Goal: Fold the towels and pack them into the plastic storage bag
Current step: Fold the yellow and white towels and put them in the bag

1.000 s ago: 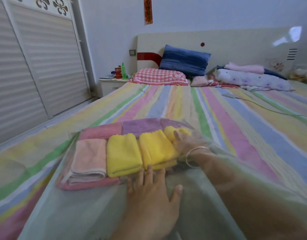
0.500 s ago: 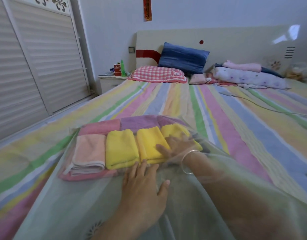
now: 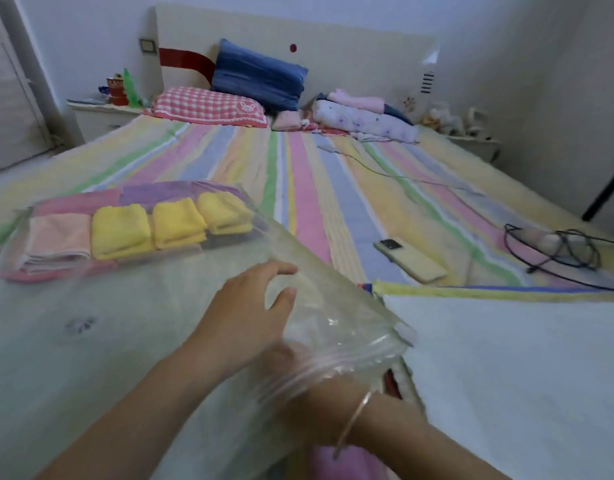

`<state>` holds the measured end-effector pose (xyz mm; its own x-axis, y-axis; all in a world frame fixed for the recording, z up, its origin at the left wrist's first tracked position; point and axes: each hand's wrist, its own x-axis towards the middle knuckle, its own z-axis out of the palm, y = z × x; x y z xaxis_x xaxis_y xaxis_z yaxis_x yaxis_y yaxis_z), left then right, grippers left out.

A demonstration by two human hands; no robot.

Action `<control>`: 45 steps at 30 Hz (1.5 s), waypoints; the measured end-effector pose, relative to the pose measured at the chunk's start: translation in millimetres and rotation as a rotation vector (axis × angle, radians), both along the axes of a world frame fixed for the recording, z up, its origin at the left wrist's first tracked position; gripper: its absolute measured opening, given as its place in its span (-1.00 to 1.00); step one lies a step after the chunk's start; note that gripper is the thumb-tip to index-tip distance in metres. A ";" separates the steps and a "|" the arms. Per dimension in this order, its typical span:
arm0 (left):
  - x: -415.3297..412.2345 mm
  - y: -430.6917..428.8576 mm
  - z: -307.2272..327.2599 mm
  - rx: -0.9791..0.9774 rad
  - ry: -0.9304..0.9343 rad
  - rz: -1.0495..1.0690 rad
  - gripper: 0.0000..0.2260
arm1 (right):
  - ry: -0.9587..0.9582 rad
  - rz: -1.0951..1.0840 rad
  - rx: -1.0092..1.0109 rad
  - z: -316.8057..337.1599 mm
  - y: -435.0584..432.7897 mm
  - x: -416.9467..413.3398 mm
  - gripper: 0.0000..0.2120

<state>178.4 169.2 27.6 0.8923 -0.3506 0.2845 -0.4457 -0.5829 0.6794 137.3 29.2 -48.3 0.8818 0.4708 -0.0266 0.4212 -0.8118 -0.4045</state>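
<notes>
A clear plastic storage bag (image 3: 143,317) lies on the striped bed. At its far end sit folded towels: a pink towel (image 3: 56,237) and three yellow towels (image 3: 120,230) in a row, on top of pink and purple ones (image 3: 143,192). My left hand (image 3: 250,317) rests on top of the bag near its right edge, fingers loosely bent. My right hand (image 3: 298,368), with a bangle on the wrist, is inside the bag's mouth. It shows only as a blur through the plastic by the zip strip (image 3: 354,355).
A phone (image 3: 411,259) lies face down on the bed to the right. Farther right is a coiled black cable (image 3: 555,251). A white sheet (image 3: 506,368) covers the near right. Pillows (image 3: 208,107) and folded bedding (image 3: 364,121) lie at the headboard.
My right hand has drawn back from the yellow towels deep in the bag to the bag's mouth. My left hand has shifted right along the bag. The view has swung right.
</notes>
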 end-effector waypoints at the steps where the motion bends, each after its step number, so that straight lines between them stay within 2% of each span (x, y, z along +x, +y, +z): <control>1: -12.5 -11.8 -3.6 0.009 0.008 -0.044 -0.65 | -0.012 -0.013 0.064 8.0 -14.8 -29.3 -0.71; 3: -28.4 -31.9 -22.3 0.077 -0.008 -0.030 -0.55 | -0.036 -0.077 0.219 22.6 -52.4 -83.1 -0.68; 6: -36.1 -46.2 -65.3 0.310 0.018 0.143 -0.48 | -0.127 -0.271 0.300 32.4 -107.6 -129.2 -0.76; 9: -42.9 -44.9 -102.9 0.620 0.117 0.152 -0.38 | -0.251 -0.437 0.212 20.7 -145.5 -159.9 -0.86; 11: -50.3 -42.9 -114.5 0.721 0.115 0.148 -0.35 | -0.246 -0.489 0.168 9.9 -160.2 -173.6 -0.86; 13: -58.2 -44.7 -112.3 0.686 0.045 0.187 -0.36 | -0.204 -0.443 0.143 4.2 -166.1 -184.1 -0.77; 15: -73.0 -52.3 -101.1 0.584 -0.066 0.186 -0.41 | -0.189 -0.352 0.093 -0.4 -167.5 -192.0 -0.59; 17: -101.0 -66.4 -90.5 0.374 -0.205 0.147 -0.52 | -0.208 -0.269 0.019 -1.7 -166.8 -199.8 -0.46; 18: -121.5 -75.0 -84.3 0.268 -0.213 0.125 -0.62 | -0.226 -0.247 -0.001 -3.9 -168.0 -202.2 -0.46; 21: -181.6 -99.4 -66.3 0.052 -0.034 0.147 -0.94 | -0.219 -0.277 0.084 -8.3 -172.9 -205.6 -0.63; 24: -214.3 -115.9 -66.3 -0.056 0.178 0.155 -0.93 | -0.190 -0.347 0.236 -8.6 -175.9 -204.9 -0.76; 28: -226.4 -132.4 -63.9 -0.066 0.207 0.231 -0.90 | -0.185 -0.452 0.287 -4.5 -171.0 -207.0 -0.89; 34: -222.2 -133.4 -61.3 -0.032 0.308 0.305 -0.91 | -0.081 -0.463 0.270 4.8 -169.6 -215.8 -0.90; 35: -221.0 -131.9 -63.3 -0.004 0.321 0.302 -0.88 | -0.081 -0.466 0.247 5.9 -167.1 -216.9 -0.89; 38: -219.5 -129.8 -68.1 0.055 0.346 0.279 -0.80 | -0.074 -0.473 0.197 4.6 -155.8 -219.4 -0.70; 40: -218.7 -128.8 -69.1 0.056 0.353 0.282 -0.79 | -0.117 -0.483 0.178 1.5 -147.4 -221.8 -0.70; 43: -217.6 -127.6 -68.8 0.099 0.343 0.279 -0.74 | -0.274 -0.531 0.158 -6.6 -138.3 -222.7 -0.86; 45: -217.3 -126.7 -68.4 0.148 0.360 0.271 -0.68 | -0.264 -0.577 0.195 -7.1 -135.7 -221.9 -0.88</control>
